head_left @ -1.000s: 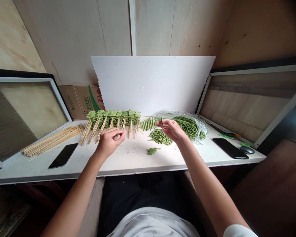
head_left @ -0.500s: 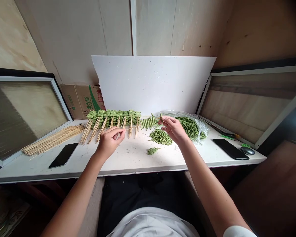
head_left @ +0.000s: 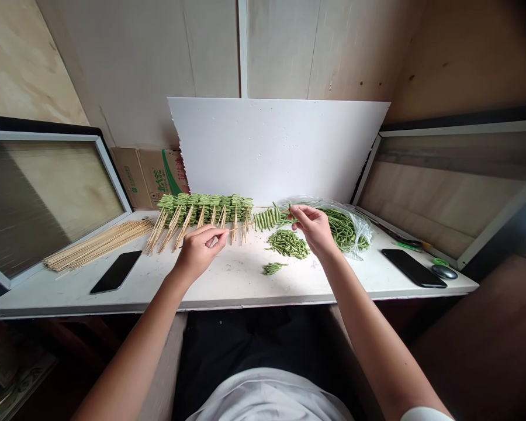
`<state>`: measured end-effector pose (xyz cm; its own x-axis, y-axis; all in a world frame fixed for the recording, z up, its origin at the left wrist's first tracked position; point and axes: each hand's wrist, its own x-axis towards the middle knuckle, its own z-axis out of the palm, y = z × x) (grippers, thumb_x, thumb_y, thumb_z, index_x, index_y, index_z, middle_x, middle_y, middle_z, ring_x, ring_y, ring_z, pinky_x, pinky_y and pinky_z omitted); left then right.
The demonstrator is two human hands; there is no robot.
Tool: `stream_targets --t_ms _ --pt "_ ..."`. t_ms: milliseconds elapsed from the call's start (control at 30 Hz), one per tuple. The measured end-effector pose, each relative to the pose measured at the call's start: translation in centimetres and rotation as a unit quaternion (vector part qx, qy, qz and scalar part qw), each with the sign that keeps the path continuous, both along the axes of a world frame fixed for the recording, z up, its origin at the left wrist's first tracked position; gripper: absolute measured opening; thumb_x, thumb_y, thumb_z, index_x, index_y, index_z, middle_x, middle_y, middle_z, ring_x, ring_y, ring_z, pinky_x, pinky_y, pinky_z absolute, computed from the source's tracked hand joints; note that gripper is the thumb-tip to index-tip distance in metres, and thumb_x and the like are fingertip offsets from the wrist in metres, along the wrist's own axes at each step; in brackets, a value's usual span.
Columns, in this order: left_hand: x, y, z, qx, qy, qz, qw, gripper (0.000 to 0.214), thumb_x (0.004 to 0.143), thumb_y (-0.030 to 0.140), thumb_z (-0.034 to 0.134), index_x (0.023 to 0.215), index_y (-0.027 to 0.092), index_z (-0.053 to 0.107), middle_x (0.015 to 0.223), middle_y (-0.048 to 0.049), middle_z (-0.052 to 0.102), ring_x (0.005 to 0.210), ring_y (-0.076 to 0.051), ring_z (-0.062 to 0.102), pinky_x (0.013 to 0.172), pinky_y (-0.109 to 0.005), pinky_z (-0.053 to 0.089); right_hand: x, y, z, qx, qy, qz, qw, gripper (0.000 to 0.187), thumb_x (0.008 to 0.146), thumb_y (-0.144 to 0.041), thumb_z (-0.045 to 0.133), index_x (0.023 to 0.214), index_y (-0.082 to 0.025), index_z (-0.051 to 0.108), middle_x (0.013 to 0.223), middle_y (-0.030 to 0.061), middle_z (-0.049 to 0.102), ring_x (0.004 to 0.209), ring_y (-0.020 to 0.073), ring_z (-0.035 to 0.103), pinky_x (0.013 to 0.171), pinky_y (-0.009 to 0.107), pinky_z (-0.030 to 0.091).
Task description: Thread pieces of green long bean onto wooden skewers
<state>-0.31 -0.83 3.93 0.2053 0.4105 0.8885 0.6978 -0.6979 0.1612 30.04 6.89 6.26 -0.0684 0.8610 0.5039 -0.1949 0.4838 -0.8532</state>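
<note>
A skewer [head_left: 241, 228], bean pieces [head_left: 267, 218] bunched on its right end, hangs above the table [head_left: 236, 286] mid-back: L hand [head_left: 197, 250] fingers pinched on the bare stick, R hand [head_left: 314, 227] thumb & forefinger closed at its tip. Cut-bean pile [head_left: 289, 243] lies under the R hand, bag of long beans [head_left: 348, 225] just behind. Finished skewers [head_left: 206, 206] line the back edge; bare sticks [head_left: 96, 244] & a phone [head_left: 116, 272] near the left edge, 2nd phone [head_left: 413, 268] near the right.
</note>
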Motion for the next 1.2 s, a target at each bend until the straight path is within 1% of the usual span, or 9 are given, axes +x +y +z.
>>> stream_targets --t_ms 233,367,533,667,767,867,967,1067,1200 --pt "-0.1 0.0 -0.1 0.016 0.002 -0.006 1.0 0.013 0.098 0.017 0.064 0.097 0.016 0.077 0.074 -0.0006 0.063 0.061 -0.011 0.044 0.06 -0.026 0.039 -1.0 -0.1 -0.6 -0.014 0.013 -0.012 1.0 0.037 0.072 -0.056 0.089 0.083 -0.021 0.08 0.079 0.0033 0.072 0.059 0.0122 0.055 0.056 0.029 0.047" --pt "-0.1 0.1 -0.1 0.018 0.001 -0.008 1.0 0.012 0.098 0.015 0.064 0.098 0.016 0.077 0.076 -0.0011 0.064 0.062 -0.011 0.045 0.061 -0.026 0.039 -1.6 0.1 -1.3 -0.02 0.038 -0.008 0.999 0.035 0.074 -0.055 0.088 0.083 -0.022 0.079 0.078 0.0013 0.07 0.054 0.0101 0.052 0.055 0.029 0.046" --pt "-0.2 0.3 -0.4 0.013 0.0 -0.011 1.0 0.013 0.099 0.016 0.064 0.099 0.017 0.077 0.076 -0.0013 0.064 0.063 -0.011 0.045 0.061 -0.026 0.039 -2.0 0.3 -1.7 -0.015 0.049 -0.007 0.999 0.033 0.077 -0.054 0.087 0.083 -0.022 0.079 0.079 0.0006 0.069 0.053 0.0089 0.051 0.054 0.027 0.044" --pt "0.0 0.2 -0.4 0.007 -0.006 -0.019 1.0 0.013 0.099 0.016 0.064 0.097 0.016 0.077 0.074 -0.0008 0.062 0.063 -0.011 0.045 0.061 -0.027 0.038 -2.3 0.1 -1.9 -0.008 0.033 -0.001 0.999 0.035 0.077 -0.056 0.086 0.083 -0.023 0.078 0.081 0.0012 0.07 0.056 0.0104 0.053 0.058 0.028 0.046" --pt "0.2 0.0 -0.2 0.003 -0.01 -0.022 1.0 0.012 0.098 0.017 0.065 0.097 0.016 0.077 0.072 -0.0002 0.06 0.062 -0.011 0.044 0.06 -0.027 0.038 -2.6 -0.3 -1.8 -0.001 0.013 0.001 1.0 0.038 0.078 -0.06 0.084 0.08 -0.023 0.076 0.082 0.0018 0.071 0.057 0.0114 0.054 0.06 0.029 0.048" --pt "0.2 -0.1 0.0 0.004 -0.011 -0.013 1.0 0.013 0.099 0.019 0.065 0.098 0.017 0.078 0.071 0.0002 0.059 0.062 -0.012 0.044 0.06 -0.028 0.037 -2.7 -0.7 -1.5 0.003 0.009 -0.004 1.0 0.039 0.079 -0.061 0.083 0.082 -0.023 0.076 0.084 0.0025 0.072 0.057 0.0118 0.053 0.06 0.03 0.049" --pt "0.0 0.0 0.0 -0.001 -0.018 -0.004 1.0 0.013 0.099 0.022 0.066 0.098 0.018 0.078 0.07 0.0001 0.059 0.061 -0.012 0.045 0.06 -0.028 0.037 -2.6 -0.9 -1.2 0.004 0.015 0.005 1.0 0.036 0.079 -0.058 0.084 0.085 -0.023 0.078 0.087 0.0035 0.073 0.06 0.0123 0.055 0.059 0.029 0.049" --pt "-0.2 0.3 -0.2 -0.016 -0.026 -0.002 1.0 0.014 0.099 0.024 0.066 0.097 0.019 0.078 0.069 0.0 0.059 0.061 -0.013 0.045 0.06 -0.028 0.037 -2.5 -0.7 -1.2 0.007 0.02 0.006 1.0 0.033 0.08 -0.055 0.085 0.088 -0.023 0.08 0.089 0.0043 0.073 0.071 0.0151 0.061 0.06 0.028 0.05" --pt "-0.4 0.7 -0.5 -0.026 -0.038 0.0 0.999 0.014 0.098 0.024 0.066 0.098 0.019 0.078 0.069 -0.0002 0.06 0.06 -0.013 0.046 0.059 -0.028 0.038 -2.3 -0.4 -1.3 -0.012 0.004 -0.005 1.0 0.038 0.077 -0.058 0.085 0.091 -0.023 0.081 0.092 0.0066 0.076 0.087 0.0213 0.067 0.06 0.028 0.052"
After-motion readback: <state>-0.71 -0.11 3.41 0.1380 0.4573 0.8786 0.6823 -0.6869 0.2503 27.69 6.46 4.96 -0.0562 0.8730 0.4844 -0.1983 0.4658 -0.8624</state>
